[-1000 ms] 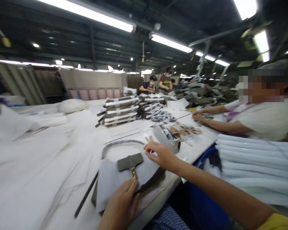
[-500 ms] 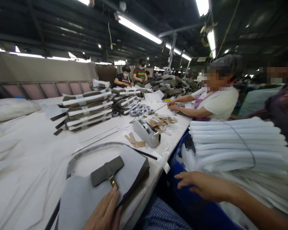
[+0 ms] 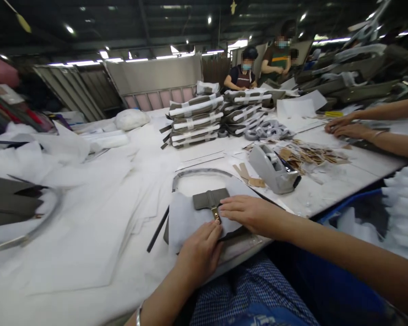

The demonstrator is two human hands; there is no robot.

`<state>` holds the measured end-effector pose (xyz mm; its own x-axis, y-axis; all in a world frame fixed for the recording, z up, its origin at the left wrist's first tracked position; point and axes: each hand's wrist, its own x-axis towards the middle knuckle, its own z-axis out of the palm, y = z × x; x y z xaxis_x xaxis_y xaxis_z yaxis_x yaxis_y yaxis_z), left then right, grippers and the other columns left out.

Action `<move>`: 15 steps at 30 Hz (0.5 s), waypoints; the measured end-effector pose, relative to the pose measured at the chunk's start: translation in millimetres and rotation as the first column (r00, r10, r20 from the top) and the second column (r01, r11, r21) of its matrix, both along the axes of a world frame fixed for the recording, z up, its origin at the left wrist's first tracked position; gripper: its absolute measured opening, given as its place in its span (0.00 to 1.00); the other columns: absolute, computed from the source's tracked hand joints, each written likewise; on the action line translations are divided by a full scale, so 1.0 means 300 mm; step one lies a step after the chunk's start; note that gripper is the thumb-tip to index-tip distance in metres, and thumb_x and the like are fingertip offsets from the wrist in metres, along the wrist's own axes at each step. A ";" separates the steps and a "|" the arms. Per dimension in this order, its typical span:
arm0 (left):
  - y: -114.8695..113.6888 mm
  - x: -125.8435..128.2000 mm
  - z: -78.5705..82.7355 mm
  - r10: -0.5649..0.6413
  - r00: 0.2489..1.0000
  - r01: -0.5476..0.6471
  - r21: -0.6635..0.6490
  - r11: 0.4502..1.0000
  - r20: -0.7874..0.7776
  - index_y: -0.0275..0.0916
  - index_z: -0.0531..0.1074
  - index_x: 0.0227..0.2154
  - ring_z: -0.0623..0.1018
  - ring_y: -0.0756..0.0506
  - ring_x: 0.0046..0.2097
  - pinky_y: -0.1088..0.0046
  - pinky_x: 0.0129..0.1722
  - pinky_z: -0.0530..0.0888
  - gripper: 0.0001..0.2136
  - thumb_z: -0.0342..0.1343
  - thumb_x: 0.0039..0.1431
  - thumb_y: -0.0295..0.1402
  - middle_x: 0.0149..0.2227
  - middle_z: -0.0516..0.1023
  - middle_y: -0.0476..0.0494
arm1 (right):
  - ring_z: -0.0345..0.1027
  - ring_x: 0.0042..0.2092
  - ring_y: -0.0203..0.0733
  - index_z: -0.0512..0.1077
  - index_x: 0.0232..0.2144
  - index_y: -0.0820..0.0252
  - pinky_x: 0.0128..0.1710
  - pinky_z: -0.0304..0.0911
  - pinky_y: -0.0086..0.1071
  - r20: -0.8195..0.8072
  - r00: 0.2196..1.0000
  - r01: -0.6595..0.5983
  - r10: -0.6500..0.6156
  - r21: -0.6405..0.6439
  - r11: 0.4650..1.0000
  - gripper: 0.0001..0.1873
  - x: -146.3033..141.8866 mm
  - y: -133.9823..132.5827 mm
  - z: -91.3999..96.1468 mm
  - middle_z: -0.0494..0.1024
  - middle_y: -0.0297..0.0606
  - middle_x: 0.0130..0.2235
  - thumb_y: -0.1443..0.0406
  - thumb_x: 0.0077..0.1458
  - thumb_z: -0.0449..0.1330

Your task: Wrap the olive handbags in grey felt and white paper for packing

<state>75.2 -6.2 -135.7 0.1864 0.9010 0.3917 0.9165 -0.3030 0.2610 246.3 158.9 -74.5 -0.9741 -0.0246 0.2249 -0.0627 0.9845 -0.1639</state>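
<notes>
Head view: left hand [image 3: 202, 251] and right hand [image 3: 250, 215] at a bag's clasp

Nearest, a blue checked cloth [image 3: 251, 290] covers the lap below the table edge. The grey-brown bag [image 3: 200, 202] lies at the front of the white table [image 3: 88, 258], a white sheet [image 3: 185, 222] spread over it beneath its tab. The left fingers reach to the lower end of the gold clasp [image 3: 216, 214]; whether they pinch it, I cannot tell. The right fingers are straight and together, laid just beside the clasp, gripping nothing visible. Behind the tab arches a grey handle [image 3: 204, 171]. Farther right stands a tape dispenser [image 3: 271, 170], near brown strips [image 3: 246, 174], with a heap of brown tags [image 3: 308, 155] beyond. Stacked wrapped pieces [image 3: 197, 121] rise farther back; two masked people [image 3: 243, 77] are behind them.
</notes>
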 end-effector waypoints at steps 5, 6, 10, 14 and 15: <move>-0.006 0.000 0.004 0.008 0.998 -0.003 -0.078 0.997 0.066 0.34 0.67 0.53 0.74 0.41 0.57 0.60 0.58 0.74 0.17 0.52 0.62 0.27 0.56 0.74 0.35 | 0.63 0.62 0.41 0.69 0.58 0.64 0.63 0.60 0.37 0.150 0.988 0.072 -0.038 -0.229 0.971 0.32 -0.076 0.050 -0.154 0.69 0.46 0.61 0.80 0.51 0.50; -0.007 0.000 0.011 0.014 0.997 -0.007 -0.094 0.996 0.076 0.34 0.67 0.53 0.74 0.41 0.57 0.60 0.58 0.74 0.17 0.52 0.62 0.28 0.55 0.75 0.36 | 0.63 0.62 0.40 0.68 0.59 0.63 0.63 0.59 0.37 0.148 0.988 0.093 -0.053 -0.273 0.957 0.33 -0.073 0.053 -0.178 0.69 0.45 0.62 0.80 0.51 0.49; 0.006 0.009 0.054 0.070 0.993 -0.052 -0.180 0.982 0.093 0.37 0.67 0.53 0.76 0.41 0.54 0.61 0.55 0.76 0.15 0.51 0.65 0.30 0.53 0.76 0.38 | 0.63 0.62 0.41 0.71 0.57 0.61 0.64 0.57 0.41 0.063 0.994 0.103 -0.085 -0.384 0.918 0.30 -0.057 0.045 -0.220 0.71 0.44 0.60 0.77 0.54 0.48; 0.059 0.023 0.020 0.081 0.993 -0.099 -0.243 0.965 -0.083 0.37 0.67 0.54 0.81 0.43 0.38 0.68 0.37 0.80 0.19 0.53 0.60 0.24 0.42 0.81 0.42 | 0.67 0.59 0.45 0.73 0.56 0.59 0.60 0.63 0.40 0.012 0.994 0.107 -0.112 -0.428 0.897 0.26 -0.056 0.032 -0.206 0.73 0.46 0.58 0.74 0.57 0.51; 0.081 0.020 -0.006 0.075 0.986 -0.107 -0.214 0.971 -0.152 0.36 0.67 0.54 0.81 0.43 0.35 0.70 0.33 0.80 0.19 0.54 0.58 0.23 0.39 0.81 0.42 | 0.68 0.59 0.46 0.73 0.55 0.59 0.59 0.64 0.40 0.006 0.993 0.109 -0.118 -0.431 0.895 0.25 -0.058 0.032 -0.202 0.73 0.47 0.58 0.73 0.57 0.51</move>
<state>81.3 18.2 -137.5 0.1388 0.9779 0.1564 0.9700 -0.1661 0.1777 228.9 168.4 -135.1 -0.9596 0.1897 0.2078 0.0378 0.8187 -0.5730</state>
